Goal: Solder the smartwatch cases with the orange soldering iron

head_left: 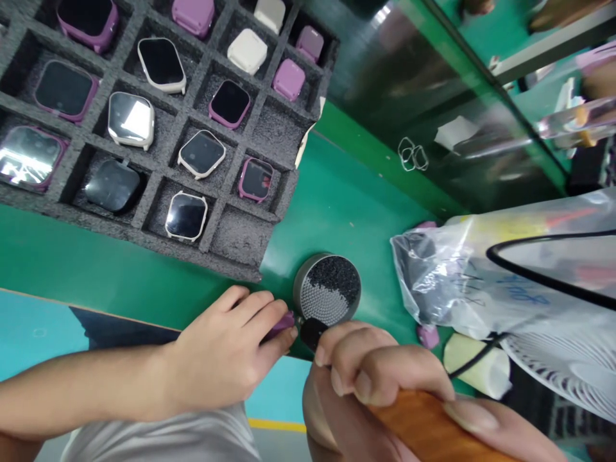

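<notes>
My left hand is closed around a small purple watch case, only a sliver of which shows past my fingertips. My right hand grips a tool with an orange-brown wooden handle; its black tip meets the purple case. Both hands are at the near edge of the green bench, just in front of a round metal tin filled with tiny dark parts.
A grey foam tray at the upper left holds several watch bodies, white, purple and black. A clear plastic bag lies at the right over a white fan with a black cable. A dark reflective panel stands behind.
</notes>
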The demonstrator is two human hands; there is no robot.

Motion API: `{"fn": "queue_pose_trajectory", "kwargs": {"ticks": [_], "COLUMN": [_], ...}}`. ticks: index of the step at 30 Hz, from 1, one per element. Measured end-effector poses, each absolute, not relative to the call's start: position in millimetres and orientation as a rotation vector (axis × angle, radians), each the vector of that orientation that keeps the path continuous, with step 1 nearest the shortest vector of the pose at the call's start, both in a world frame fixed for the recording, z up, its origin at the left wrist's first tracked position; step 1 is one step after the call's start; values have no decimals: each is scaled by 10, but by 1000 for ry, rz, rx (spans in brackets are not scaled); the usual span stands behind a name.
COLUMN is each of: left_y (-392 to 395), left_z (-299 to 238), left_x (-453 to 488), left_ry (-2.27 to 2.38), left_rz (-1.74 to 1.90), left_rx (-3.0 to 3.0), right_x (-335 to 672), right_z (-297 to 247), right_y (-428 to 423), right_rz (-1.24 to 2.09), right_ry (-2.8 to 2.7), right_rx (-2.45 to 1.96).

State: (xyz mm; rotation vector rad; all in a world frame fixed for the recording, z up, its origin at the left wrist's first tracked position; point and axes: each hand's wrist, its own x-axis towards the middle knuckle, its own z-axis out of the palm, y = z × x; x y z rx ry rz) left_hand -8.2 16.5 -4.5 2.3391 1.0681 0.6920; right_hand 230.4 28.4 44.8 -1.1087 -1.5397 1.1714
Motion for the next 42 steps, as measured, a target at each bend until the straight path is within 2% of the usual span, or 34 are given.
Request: {"fn": "queue_pose_trajectory", "kwargs": {"ticks": [8, 15, 24, 33, 38, 42], "left_y": [162, 154, 103, 98, 101, 105], "left_z": [-28, 6, -32, -73, -85, -78], "left_x": [-74, -141, -53, -69, -87, -83], "left_ry": [1090, 1010, 1181, 1165, 1119, 1135], "left_rz": [682, 548, 625, 717, 680, 693], "left_rx": [2378, 2452, 2440, 2457, 2456, 2446], "right_x": [1618, 1818, 1864, 1839, 1783, 1758], "right_z": [524, 663, 588, 575, 655, 694], "right_y": [370, 449, 505, 471, 360, 277], "right_rz": [932, 739, 931, 917, 796, 862], "right_ry": [-1215, -1095, -1088, -1050, -1076, -1141], "right_rx": [-902, -1053, -975, -978, -1027, -1048]}}
